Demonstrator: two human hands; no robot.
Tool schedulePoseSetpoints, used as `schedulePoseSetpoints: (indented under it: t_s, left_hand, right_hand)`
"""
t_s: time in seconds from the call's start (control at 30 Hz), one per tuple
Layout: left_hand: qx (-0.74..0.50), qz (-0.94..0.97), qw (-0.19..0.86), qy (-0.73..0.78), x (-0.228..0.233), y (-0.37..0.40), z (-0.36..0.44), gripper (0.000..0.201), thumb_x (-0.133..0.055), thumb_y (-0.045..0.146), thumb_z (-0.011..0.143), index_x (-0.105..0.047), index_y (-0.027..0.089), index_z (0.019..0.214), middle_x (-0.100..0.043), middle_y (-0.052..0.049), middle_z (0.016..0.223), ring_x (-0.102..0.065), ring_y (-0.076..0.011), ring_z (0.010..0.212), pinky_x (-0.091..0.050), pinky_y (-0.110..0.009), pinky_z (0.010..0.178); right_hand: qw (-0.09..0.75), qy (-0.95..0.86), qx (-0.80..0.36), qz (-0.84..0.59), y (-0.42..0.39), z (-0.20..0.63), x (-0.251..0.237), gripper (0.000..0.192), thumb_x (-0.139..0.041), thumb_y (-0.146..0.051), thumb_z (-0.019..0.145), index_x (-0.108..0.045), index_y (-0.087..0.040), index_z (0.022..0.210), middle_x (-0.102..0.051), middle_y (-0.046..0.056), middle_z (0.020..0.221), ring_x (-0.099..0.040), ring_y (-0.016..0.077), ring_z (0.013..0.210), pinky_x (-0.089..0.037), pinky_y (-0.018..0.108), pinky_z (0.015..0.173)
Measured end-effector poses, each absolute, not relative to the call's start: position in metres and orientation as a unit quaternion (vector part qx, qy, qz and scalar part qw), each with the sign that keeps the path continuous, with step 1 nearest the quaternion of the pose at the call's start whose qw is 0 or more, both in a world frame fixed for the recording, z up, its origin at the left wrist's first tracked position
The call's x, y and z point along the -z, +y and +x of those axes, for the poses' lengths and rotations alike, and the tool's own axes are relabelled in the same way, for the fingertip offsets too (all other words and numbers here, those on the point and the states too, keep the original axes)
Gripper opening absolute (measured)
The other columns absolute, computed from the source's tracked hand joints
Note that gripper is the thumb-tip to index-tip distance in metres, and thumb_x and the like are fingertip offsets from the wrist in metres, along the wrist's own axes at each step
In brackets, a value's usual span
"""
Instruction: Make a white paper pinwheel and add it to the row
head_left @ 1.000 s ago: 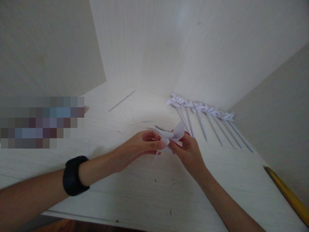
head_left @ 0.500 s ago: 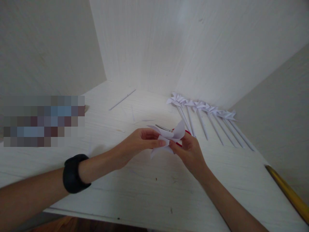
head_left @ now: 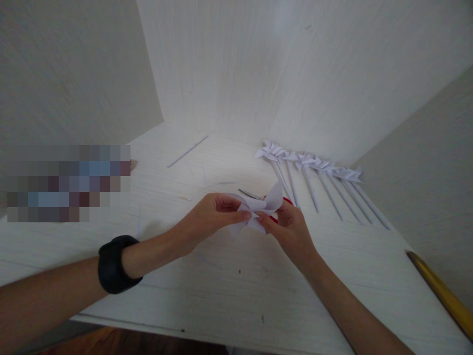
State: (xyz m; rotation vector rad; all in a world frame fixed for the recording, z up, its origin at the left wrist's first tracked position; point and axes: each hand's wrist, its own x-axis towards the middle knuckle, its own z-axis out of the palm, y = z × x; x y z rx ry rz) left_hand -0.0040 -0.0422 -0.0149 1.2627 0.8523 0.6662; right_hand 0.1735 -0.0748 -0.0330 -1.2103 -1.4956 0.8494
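A white paper pinwheel is held between my two hands above the table, its blades folded in toward the middle. My left hand, with a black band on the wrist, pinches it from the left with the thumb near the centre. From the right, my right hand grips it, thumb also close to the centre. Behind the paper lies a pair of scissors with red handles, partly hidden by the pinwheel and my right hand.
Several finished paper pinwheels on sticks lie in a row at the back right. A loose paper stick rests at the back left. A gold-coloured strip lies along the right edge. Blurred-out items are at the left. White panels stand around the table.
My thumbs have shifted slightly at the pinwheel's centre, where a folded tip now shows between them. Both hands otherwise stay in nearly the same place.
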Motion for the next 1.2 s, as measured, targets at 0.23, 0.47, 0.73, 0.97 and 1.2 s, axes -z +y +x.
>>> schedulePoseSetpoints:
  t_s: [0.23,0.47,0.73,0.97,1.2]
  left_hand:
    - [-0.296,0.593,0.645,0.380,0.0171,-0.0408,-0.0044,0.020,-0.070,0.032,0.068,-0.071,0.017,0.081,-0.072,-0.003,0.083,-0.064,-0.0180,0.081,-0.045,-0.028,0.075]
    - [-0.308,0.606,0.618,0.395,0.0188,-0.0402,-0.0071,0.014,-0.072,0.029,0.066,-0.069,0.017,0.072,-0.071,-0.003,0.077,-0.063,-0.0172,0.075,-0.044,-0.026,0.070]
    - [-0.292,0.575,0.643,0.412,0.0121,-0.0421,-0.0045,0.019,-0.072,0.032,0.066,-0.070,0.017,0.076,-0.072,-0.004,0.080,-0.064,-0.0182,0.077,-0.045,-0.028,0.071]
    - [-0.295,0.559,0.648,0.425,0.0169,-0.0414,-0.0058,0.018,-0.072,0.033,0.066,-0.072,0.018,0.077,-0.072,-0.003,0.080,-0.063,-0.0156,0.069,-0.044,-0.025,0.063]
    - [-0.313,0.587,0.623,0.411,0.0212,-0.0411,-0.0077,0.016,-0.069,0.033,0.069,-0.071,0.019,0.076,-0.071,-0.001,0.078,-0.062,-0.0154,0.070,-0.043,-0.024,0.064]
  right_hand:
    - [0.479,-0.621,-0.353,-0.511,-0.0771,0.1697,0.0308,0.019,-0.066,-0.029,0.073,-0.067,-0.019,0.089,-0.067,0.004,0.080,-0.061,0.0181,0.077,-0.048,0.030,0.064]
    - [0.471,-0.637,-0.306,-0.528,-0.0788,0.1698,0.0345,0.021,-0.065,-0.034,0.074,-0.067,-0.020,0.089,-0.068,0.004,0.078,-0.061,0.0202,0.079,-0.049,0.031,0.064]
    - [0.474,-0.631,-0.345,-0.508,-0.0771,0.1719,0.0359,0.024,-0.065,-0.036,0.075,-0.067,-0.020,0.094,-0.070,0.005,0.090,-0.064,0.0199,0.083,-0.051,0.036,0.077]
    - [0.466,-0.631,-0.369,-0.498,-0.0758,0.1718,0.0353,0.027,-0.065,-0.035,0.076,-0.066,-0.022,0.099,-0.069,0.005,0.100,-0.062,0.0216,0.095,-0.046,0.041,0.090]
    - [0.467,-0.599,-0.383,-0.526,-0.0747,0.1712,0.0384,0.022,-0.064,-0.034,0.075,-0.067,-0.020,0.092,-0.069,0.005,0.086,-0.063,0.0195,0.080,-0.052,0.037,0.076]
